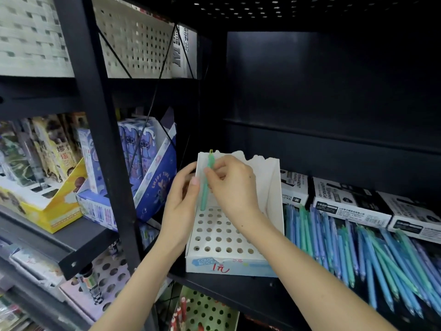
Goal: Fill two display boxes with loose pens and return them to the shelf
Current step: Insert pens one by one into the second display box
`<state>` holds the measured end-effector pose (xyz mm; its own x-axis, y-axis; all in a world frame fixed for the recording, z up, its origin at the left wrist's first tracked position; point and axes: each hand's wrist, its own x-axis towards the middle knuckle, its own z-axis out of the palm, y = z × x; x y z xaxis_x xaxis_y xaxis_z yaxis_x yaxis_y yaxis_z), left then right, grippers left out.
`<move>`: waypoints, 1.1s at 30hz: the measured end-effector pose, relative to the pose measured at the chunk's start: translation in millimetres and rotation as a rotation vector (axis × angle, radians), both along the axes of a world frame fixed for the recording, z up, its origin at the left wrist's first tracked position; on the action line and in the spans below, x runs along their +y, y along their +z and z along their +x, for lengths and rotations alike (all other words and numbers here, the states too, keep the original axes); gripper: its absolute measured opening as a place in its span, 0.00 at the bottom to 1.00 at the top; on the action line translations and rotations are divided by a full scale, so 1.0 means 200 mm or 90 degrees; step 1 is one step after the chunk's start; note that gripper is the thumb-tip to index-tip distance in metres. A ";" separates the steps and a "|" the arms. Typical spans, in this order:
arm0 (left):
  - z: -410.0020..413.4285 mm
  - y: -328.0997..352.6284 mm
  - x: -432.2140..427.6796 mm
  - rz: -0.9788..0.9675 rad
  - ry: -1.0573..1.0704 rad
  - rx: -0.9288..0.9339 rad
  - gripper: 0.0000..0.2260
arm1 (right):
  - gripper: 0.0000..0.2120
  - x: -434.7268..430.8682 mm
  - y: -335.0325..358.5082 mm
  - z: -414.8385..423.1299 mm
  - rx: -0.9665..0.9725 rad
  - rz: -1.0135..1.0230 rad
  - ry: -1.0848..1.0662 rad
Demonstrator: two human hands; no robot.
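A black metal shelf (238,292) fills the view, seen from a head-worn camera looking slightly down. On it, at the centre, stands a white cardboard display box (272,187) with a tall back, side walls and a floor panel punched with rows of round holes. To the right of the box, loose blue and green plastic pens (358,247) lie in a pile on the shelf, and behind them sit black-and-white cardboard marker boxes (346,199).

The left hand (181,201) grips the box's left wall, thumb on the inner side. The right hand (233,185) reaches over the box from the right and pinches a single pale green pen (204,197) near its top. That pen stands almost upright between the two hands, its lower end in a hole at the back left corner of the panel.
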<state>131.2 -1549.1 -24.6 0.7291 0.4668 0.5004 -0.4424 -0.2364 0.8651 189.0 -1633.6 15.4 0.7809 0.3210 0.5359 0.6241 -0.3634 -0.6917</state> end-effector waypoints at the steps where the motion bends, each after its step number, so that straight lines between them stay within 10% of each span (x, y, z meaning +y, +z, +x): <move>1: 0.01 0.00 0.00 -0.004 -0.002 -0.003 0.14 | 0.05 0.02 -0.01 0.00 0.002 -0.018 -0.011; 17: 0.03 0.05 0.06 0.050 0.014 0.021 0.14 | 0.05 -0.44 -0.03 -0.13 -0.037 0.011 -0.113; 23: -0.02 0.11 -0.11 0.469 0.282 -0.003 0.19 | 0.03 -0.96 -0.15 -0.18 -0.071 -0.107 -0.302; 33: 0.02 0.11 -0.77 0.446 -0.108 0.074 0.19 | 0.18 -1.48 -0.34 -0.19 0.005 -0.338 -0.441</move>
